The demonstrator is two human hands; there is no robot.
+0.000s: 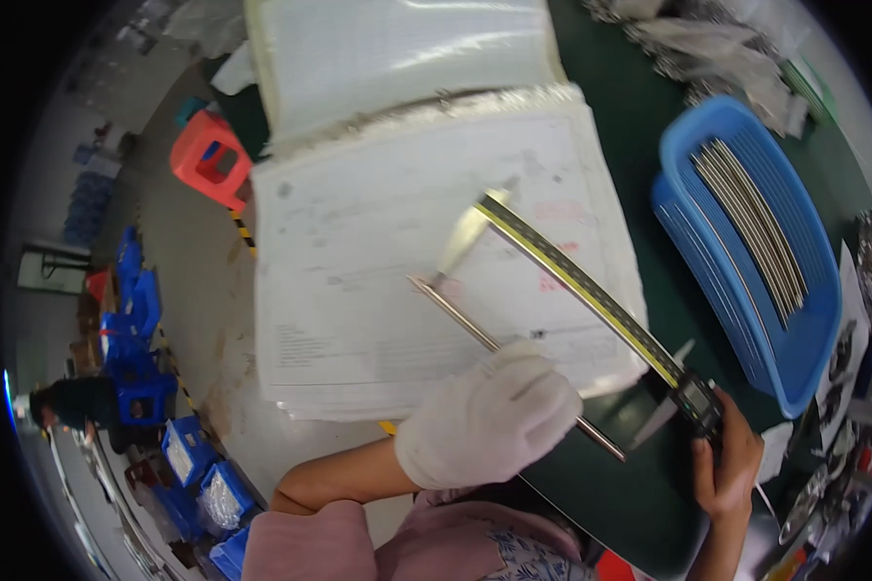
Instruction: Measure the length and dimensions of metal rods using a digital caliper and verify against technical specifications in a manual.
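Single head-worn fisheye view, looking steeply down and close onto the green counter (639, 87); edges curve outward.

- We count two hands: one left hand in a white cloth glove (487, 418), one bare right hand (725, 463).
- One long digital caliper with a yellow-edged beam (591, 292).
- One thin metal rod (499, 346) in the gloved hand.
- One blue slatted plastic basket (794, 358), with a bundle of thin metal rods (754, 225), too many to count.
- One open binder of white paper sheets (358, 271).
- One red plastic stool (210, 159).

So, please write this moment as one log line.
left hand: holds thin metal rod | right hand: holds long digital caliper
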